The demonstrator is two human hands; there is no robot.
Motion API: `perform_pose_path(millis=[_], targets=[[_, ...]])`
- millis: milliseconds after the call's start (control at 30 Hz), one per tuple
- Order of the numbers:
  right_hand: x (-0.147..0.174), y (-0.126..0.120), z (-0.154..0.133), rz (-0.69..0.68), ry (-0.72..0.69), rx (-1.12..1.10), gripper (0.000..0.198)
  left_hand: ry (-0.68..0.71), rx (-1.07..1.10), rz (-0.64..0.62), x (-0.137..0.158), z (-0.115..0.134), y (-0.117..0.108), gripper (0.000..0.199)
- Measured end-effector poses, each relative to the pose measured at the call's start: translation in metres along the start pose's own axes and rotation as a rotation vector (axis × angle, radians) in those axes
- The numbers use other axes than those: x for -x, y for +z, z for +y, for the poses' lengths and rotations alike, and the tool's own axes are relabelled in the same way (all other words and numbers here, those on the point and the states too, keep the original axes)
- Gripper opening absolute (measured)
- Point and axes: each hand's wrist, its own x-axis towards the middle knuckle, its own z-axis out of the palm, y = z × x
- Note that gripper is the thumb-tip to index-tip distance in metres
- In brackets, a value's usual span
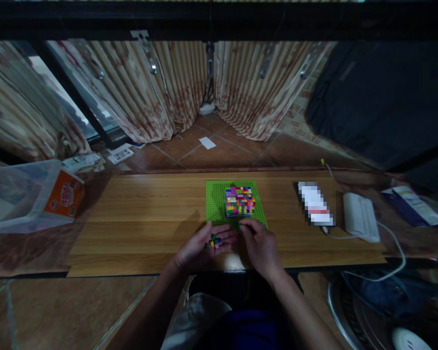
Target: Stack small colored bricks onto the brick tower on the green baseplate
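Observation:
My left hand point(200, 245) is palm up above the table's front edge, with several tiny toy bricks point(214, 241) in green, yellow, blue and pink resting on it. Close by, my right hand point(260, 243) has its thumb and fingers pinched together near the front of a green studded baseplate point(214, 199). What sits between those fingertips is too small and dark to make out. On the baseplate stands a block built of many-coloured bricks point(240, 201), with layers in white, pink, yellow, red, green and purple. Neither hand touches this block.
A wooden tabletop point(138, 209) lies under everything. To the right are a phone point(316, 204), a white device point(361, 216) with a cable, and a leaflet point(414, 205). A clear plastic bin point(32, 194) stands at the left. Curtains point(182, 92) hang beyond the table.

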Motion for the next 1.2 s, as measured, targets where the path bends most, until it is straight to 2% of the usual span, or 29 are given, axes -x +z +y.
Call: perform_pose_path(millis=[133, 233, 533, 767, 1200], targets=[[-0.015, -0.012, 0.017, 0.205, 0.121, -0.175, 0.021, -0.003, -0.023, 0.015, 0.0, 0.001, 0.002, 0.053], [-0.026, -0.014, 0.023, 0.286, 0.148, -0.263, 0.021, -0.008, -0.038, 0.034, 0.0, 0.001, 0.003, 0.053], [-0.033, 0.003, 0.033, 0.343, 0.235, -0.425, 0.025, 0.002, -0.057, 0.01, 0.001, 0.0, 0.001, 0.051], [-0.035, 0.01, 0.025, 0.446, 0.306, -0.546, 0.024, -0.007, -0.058, 0.039, 0.0, 0.0, -0.001, 0.053], [-0.036, 0.009, 0.025, 0.428, 0.365, -0.589, 0.026, -0.014, -0.048, 0.048, -0.001, 0.0, 0.0, 0.053]])
